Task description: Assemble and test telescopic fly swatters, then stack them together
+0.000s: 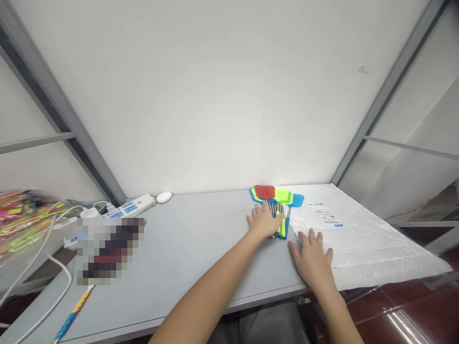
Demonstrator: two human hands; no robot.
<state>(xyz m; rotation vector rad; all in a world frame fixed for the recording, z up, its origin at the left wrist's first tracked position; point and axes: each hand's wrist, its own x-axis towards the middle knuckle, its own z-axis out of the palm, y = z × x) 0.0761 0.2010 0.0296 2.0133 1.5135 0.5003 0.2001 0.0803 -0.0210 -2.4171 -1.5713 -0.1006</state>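
Observation:
A bunch of fly swatters lies near the back edge of the table, with a red head [264, 192], yellow-green heads [283, 195] and a blue head [297, 199] fanned out. Their metal shafts and blue and yellow-green handles [283, 231] point toward me. My left hand [263, 220] rests on the shafts and handles with its fingers spread, hiding part of them. Over the left edge of a white plastic mailing bag [358, 239], my right hand [312, 260] lies palm down, fingers apart. A printed label [325, 215] shows on the bag.
At the left are a white power strip [138, 205], a white oval device [164, 197] and a cable [68, 282]. Clear-wrapped colourful items [28, 220] sit at the far left. A blurred-out patch [111, 251] covers something on the table. A wall stands behind.

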